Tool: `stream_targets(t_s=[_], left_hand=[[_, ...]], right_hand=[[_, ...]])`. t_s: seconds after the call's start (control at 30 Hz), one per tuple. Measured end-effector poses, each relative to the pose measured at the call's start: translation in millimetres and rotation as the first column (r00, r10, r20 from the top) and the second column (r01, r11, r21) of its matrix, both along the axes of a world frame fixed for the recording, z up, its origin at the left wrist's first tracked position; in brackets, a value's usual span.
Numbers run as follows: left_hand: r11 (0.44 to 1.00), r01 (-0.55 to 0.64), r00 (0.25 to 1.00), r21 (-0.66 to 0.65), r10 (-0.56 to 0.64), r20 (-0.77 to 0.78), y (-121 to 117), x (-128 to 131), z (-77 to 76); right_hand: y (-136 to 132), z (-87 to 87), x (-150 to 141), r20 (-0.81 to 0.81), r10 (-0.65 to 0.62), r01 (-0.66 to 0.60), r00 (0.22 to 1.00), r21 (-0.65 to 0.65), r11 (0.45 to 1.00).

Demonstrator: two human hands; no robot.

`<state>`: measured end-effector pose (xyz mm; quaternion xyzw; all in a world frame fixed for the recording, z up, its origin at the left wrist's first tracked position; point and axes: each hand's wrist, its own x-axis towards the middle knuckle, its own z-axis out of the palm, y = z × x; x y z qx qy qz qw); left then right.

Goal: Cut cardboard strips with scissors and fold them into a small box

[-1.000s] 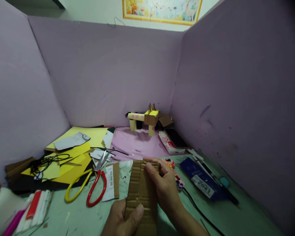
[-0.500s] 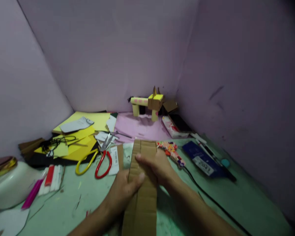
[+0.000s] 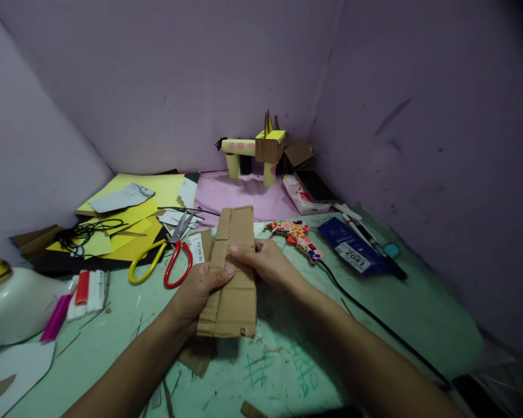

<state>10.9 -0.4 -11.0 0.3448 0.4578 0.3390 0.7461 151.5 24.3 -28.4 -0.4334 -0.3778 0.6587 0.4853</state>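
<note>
Between my two hands is a long strip of brown corrugated cardboard (image 3: 237, 302), creased across in several places and along one side. My left hand (image 3: 203, 287) is closed on its left edge, with the thumb lying on top. From the right edge my right hand (image 3: 268, 261) grips it higher up, thumb on the face and fingers tucked beneath. The strip is held above the green tabletop. Left of it lie scissors (image 3: 176, 249) with one yellow and one red handle. To the right rests a flower-patterned glue gun (image 3: 296, 235) with a black cord.
At the back stands a yellow cardboard animal figure (image 3: 239, 146) with pink spots. Yellow paper sheets (image 3: 135, 238) and black string (image 3: 87, 232) are piled at left, near markers (image 3: 89, 293). A blue packet (image 3: 353, 247) lies right. Cardboard scraps (image 3: 198, 355) lie below my hands.
The view has tilted down, so the table shows more. The cardboard strip now shows its near end and looks shorter, with both hands still holding it.
</note>
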Motion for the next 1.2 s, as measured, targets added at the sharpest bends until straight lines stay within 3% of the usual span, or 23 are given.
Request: stream_targets(t_s=[0.27, 0.37, 0.43, 0.5, 0.57, 0.6, 0.67, 0.73, 0.8, 0.9, 1.0, 1.13, 1.2], left_hand=[[1.000, -0.001, 1.000, -0.017, 0.001, 0.016, 4.1, -2.0, 2.9], [1.000, 0.018, 0.998, -0.008, -0.017, 0.058, 2.9, -9.5, 11.7], [0.999, 0.050, 0.990, -0.016, -0.047, 0.135, 1.6, -17.5, 16.6], [0.993, 0.114, 0.970, -0.030, -0.105, 0.219, -0.3, -25.9, 18.3], [0.985, 0.171, 0.953, -0.033, -0.157, 0.260, -3.1, -33.5, 16.2], [0.983, 0.182, 0.949, -0.027, -0.168, 0.266, -4.8, -36.8, 13.9], [0.975, 0.222, 0.940, -0.028, -0.206, 0.274, -8.4, -41.9, 7.0], [0.938, 0.344, 0.902, -0.044, -0.317, 0.292, -11.9, -44.4, -1.5], [0.872, 0.486, 0.838, -0.061, -0.445, 0.315, -14.7, -43.5, -9.8], [0.828, 0.558, 0.788, -0.063, -0.503, 0.355, -16.4, -36.1, -17.0], [0.804, 0.593, 0.749, -0.035, -0.536, 0.390, -13.3, -26.4, -13.8], [0.935, 0.344, 0.844, 0.084, -0.348, 0.408, -5.8, -20.0, 0.6], [0.954, 0.274, 0.862, 0.119, -0.299, 0.409, -5.2, -19.1, 6.0]], right_hand=[[-0.1, -6.3, -6.2, 0.124, 0.004, -0.018, 0.992, 0.109, 0.994], [3.4, 0.0, 5.9, 0.219, -0.154, 0.111, 0.963, 0.199, 0.974], [5.5, 5.9, 16.4, 0.242, -0.328, 0.244, 0.913, 0.323, 0.915], [7.1, 11.8, 27.0, 0.241, -0.451, 0.268, 0.859, 0.539, 0.799], [8.2, 17.0, 36.5, 0.210, -0.447, 0.171, 0.869, 0.720, 0.672], [8.4, 19.4, 40.6, 0.197, -0.370, 0.098, 0.908, 0.759, 0.644], [7.8, 23.8, 46.9, 0.171, -0.094, -0.064, 0.981, 0.736, 0.674], [5.7, 27.2, 50.3, 0.133, 0.170, -0.215, 0.976, 0.679, 0.702], [2.6, 28.8, 50.8, 0.111, 0.300, -0.299, 0.947, 0.638, 0.710], [-0.8, 27.6, 49.1, -0.013, 0.339, -0.283, 0.941, 0.524, 0.804], [0.7, 25.1, 49.0, -0.136, 0.272, -0.195, 0.953, 0.411, 0.891], [6.7, 22.6, 49.1, -0.139, 0.220, -0.175, 0.965, 0.278, 0.944], [9.1, 20.2, 45.7, -0.125, 0.203, -0.175, 0.971, 0.203, 0.963]])
